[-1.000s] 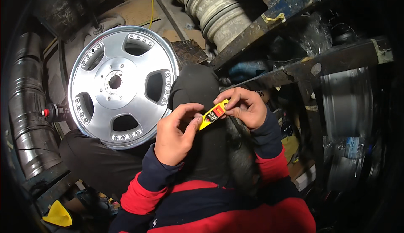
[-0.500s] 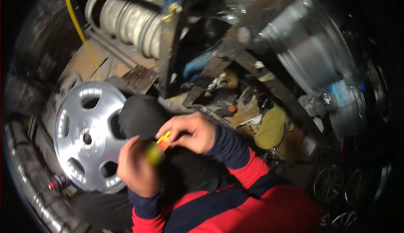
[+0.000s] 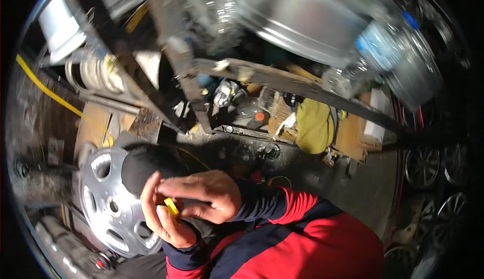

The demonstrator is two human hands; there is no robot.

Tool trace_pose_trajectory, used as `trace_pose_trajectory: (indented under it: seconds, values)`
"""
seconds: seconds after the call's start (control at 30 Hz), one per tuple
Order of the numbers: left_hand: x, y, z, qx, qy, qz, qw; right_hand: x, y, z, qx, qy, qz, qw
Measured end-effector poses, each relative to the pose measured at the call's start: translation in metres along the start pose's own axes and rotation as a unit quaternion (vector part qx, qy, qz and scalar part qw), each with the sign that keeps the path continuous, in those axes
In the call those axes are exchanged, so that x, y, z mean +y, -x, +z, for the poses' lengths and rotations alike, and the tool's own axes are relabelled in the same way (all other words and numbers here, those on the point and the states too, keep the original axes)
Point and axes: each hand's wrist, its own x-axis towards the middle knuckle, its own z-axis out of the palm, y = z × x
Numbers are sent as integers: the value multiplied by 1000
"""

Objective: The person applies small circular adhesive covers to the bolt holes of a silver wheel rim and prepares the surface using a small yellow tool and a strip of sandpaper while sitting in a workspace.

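Yellow strip, handling step: left hand pinching it, fingers nearly closed; right hand half-bent alongside, its hold unclear; next move seemingly needs steadiness.

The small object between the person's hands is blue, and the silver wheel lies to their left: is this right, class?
Wrong colour: the head view shows the small object is yellow. It is between the left hand and right hand; the silver wheel lies to their left.

Mid-frame lit, borders near black. Glare on silver wheel. Bottle smeared by motion blur. Shadows darken floor. Fisheye bends edges at rim.
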Motion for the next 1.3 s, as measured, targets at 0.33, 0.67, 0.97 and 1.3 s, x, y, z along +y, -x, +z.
trace_pose_trajectory:
  seconds: [0.33,0.67,0.97,1.3]
  values:
    - [64,-142,192,-321,-385,505,702,10,141,-167,266,283,263,883]
    - [-5,-165,197,-331,-394,441,735,-41,380,-390,774,285,287,486]
    - [5,-158,186,-351,-398,391,752,-47,399,-475,676,27,578,458]
    - [-10,-161,157,-340,-372,472,724,-77,437,-465,750,-4,480,456]
